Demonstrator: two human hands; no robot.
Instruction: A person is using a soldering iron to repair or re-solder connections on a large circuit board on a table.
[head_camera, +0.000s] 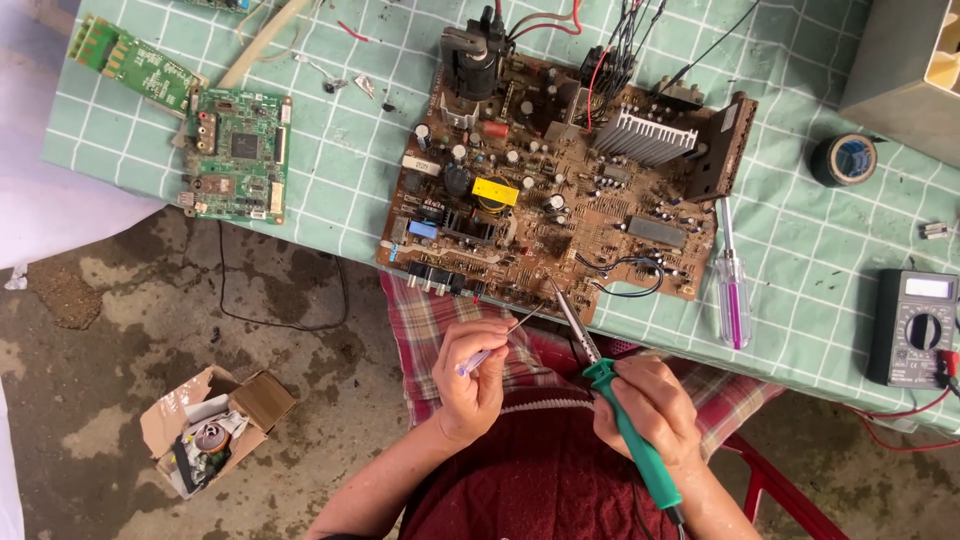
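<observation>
A table (330, 170) draped in a green checked cloth fills the upper part of the view, above a stained concrete floor (150, 330). Near its front edge lies a large brown circuit board (560, 190), crowded with parts, a finned metal heat sink (645, 135) and a bundle of red and black wires at its far side. A smaller green circuit board (238, 155) lies well apart to the left. On the floor sits an open cardboard box (215, 425) of odds and ends. At the right end of the table rest a black multimeter (915, 325), a roll of black tape (845, 158) and, just beside the brown board, a purple-handled screwdriver (733, 290). The person, seated in a dark red top, wraps the right hand (645, 405) around the green handle of a soldering iron (620, 405), its tip meeting the board's near edge. The left hand (475, 370) pinches a thin clear-handled tool (495, 348), angled toward the same spot.
</observation>
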